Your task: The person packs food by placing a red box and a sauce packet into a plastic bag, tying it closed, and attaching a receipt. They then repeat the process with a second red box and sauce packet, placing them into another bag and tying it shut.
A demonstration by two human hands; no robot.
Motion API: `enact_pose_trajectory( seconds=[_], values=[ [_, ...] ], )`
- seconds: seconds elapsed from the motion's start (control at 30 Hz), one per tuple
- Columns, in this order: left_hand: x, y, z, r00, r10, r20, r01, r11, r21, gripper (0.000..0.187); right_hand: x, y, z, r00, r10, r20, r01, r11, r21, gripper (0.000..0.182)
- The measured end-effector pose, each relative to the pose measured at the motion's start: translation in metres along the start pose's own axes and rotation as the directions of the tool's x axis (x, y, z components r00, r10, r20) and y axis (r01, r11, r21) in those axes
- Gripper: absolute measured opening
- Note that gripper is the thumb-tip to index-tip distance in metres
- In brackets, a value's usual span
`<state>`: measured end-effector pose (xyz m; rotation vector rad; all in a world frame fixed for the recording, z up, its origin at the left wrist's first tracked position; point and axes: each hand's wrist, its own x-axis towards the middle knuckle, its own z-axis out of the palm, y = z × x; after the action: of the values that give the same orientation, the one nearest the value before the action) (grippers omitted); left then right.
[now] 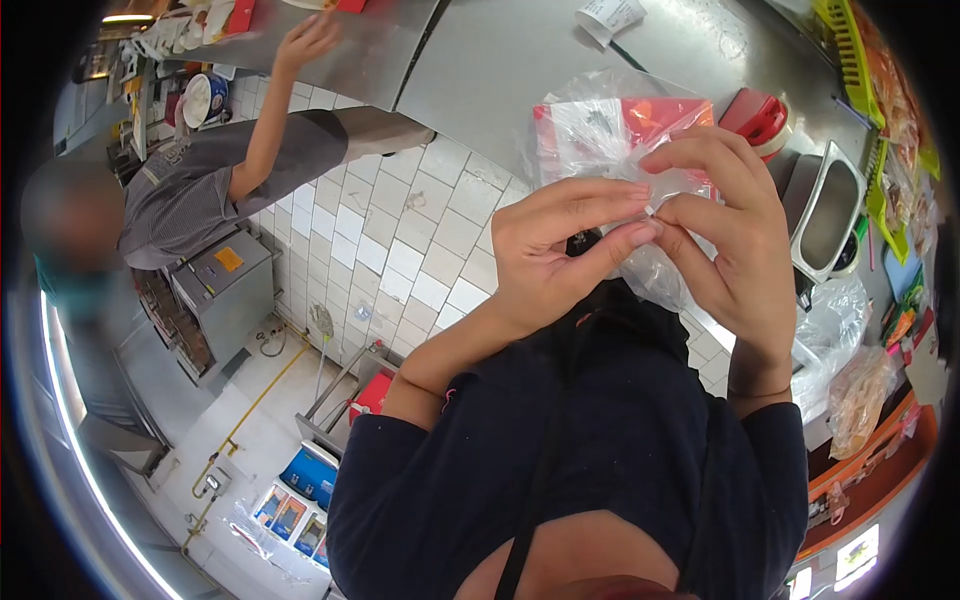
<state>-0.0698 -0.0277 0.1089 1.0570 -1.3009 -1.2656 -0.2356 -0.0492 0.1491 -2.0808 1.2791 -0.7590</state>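
Note:
A clear plastic bag (590, 130) rests on the steel counter with a red and white box (665, 115) inside it. Its gathered top rises toward me, between my hands. My left hand (572, 240) pinches there with thumb and fingertips. Facing it, my right hand (735, 215) pinches at the same spot, thumb against index finger, the other fingers curled above. A tiny white piece (650, 211) shows where the fingertips meet; whether it is a knot or a tie, I cannot make out. Loose plastic hangs below the hands.
Right of the bag sit a red device (755, 120) and a steel container (832, 205). A paper receipt (610, 15) lies farther back on the steel counter (480, 80). Yellow-green baskets (850, 60) and loose plastic bags (835, 325) line the right side. At left, a co-worker (210, 180) reaches over the counter.

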Motion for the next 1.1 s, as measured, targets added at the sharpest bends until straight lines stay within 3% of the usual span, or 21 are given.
enact_pose_trajectory(
  seconds=[0.03, 0.17, 0.23, 0.47, 0.53, 0.87, 0.93, 0.97, 1.03, 1.1],
  values=[
    [-0.001, 0.000, 0.001, 0.998, -0.055, 0.000, 0.055, 0.997, -0.049, 0.019, -0.001, 0.003, -0.001, 1.000, 0.006, 0.030, -0.008, 0.999, 0.037, 0.012],
    [-0.001, -0.003, 0.001, 0.998, -0.038, 0.047, 0.040, 0.998, -0.047, 0.016, -0.004, 0.007, -0.003, 0.998, 0.017, 0.066, -0.019, 0.999, 0.043, 0.012],
    [0.001, 0.002, -0.001, 0.996, -0.045, 0.079, 0.042, 0.998, 0.045, 0.015, -0.005, 0.007, -0.004, 0.998, -0.005, 0.066, 0.001, 0.999, 0.049, 0.012],
    [0.003, 0.007, -0.004, 0.993, -0.061, 0.097, 0.051, 0.993, 0.105, 0.016, -0.009, 0.009, -0.002, 0.996, 0.023, 0.089, -0.034, 0.991, 0.127, 0.009],
    [0.002, 0.007, -0.006, 0.992, -0.015, 0.124, -0.009, 0.982, 0.190, 0.018, -0.009, 0.006, -0.004, 0.995, 0.038, 0.089, -0.047, 0.994, 0.101, 0.007],
    [0.006, 0.004, -0.004, 0.990, -0.017, 0.140, -0.013, 0.978, 0.206, 0.017, -0.010, 0.010, -0.002, 0.998, 0.019, 0.064, -0.025, 0.994, 0.103, 0.007],
    [0.010, 0.006, -0.007, 0.954, 0.136, 0.269, -0.229, 0.906, 0.355, 0.016, -0.010, 0.011, -0.003, 0.997, -0.013, 0.079, 0.004, 0.992, 0.125, 0.007],
    [0.011, 0.005, -0.008, 0.954, 0.133, 0.270, -0.227, 0.907, 0.356, 0.016, -0.011, 0.011, -0.002, 0.997, -0.011, 0.079, 0.001, 0.992, 0.127, 0.007],
    [0.013, 0.001, -0.010, 0.886, 0.310, 0.345, -0.437, 0.807, 0.397, 0.017, -0.012, 0.012, -0.002, 0.996, -0.025, 0.082, 0.013, 0.989, 0.149, 0.007],
    [0.012, -0.002, -0.009, 0.875, 0.346, 0.338, -0.468, 0.781, 0.414, 0.018, -0.013, 0.016, 0.001, 0.998, -0.039, 0.057, 0.029, 0.985, 0.167, 0.008]
  ],
)
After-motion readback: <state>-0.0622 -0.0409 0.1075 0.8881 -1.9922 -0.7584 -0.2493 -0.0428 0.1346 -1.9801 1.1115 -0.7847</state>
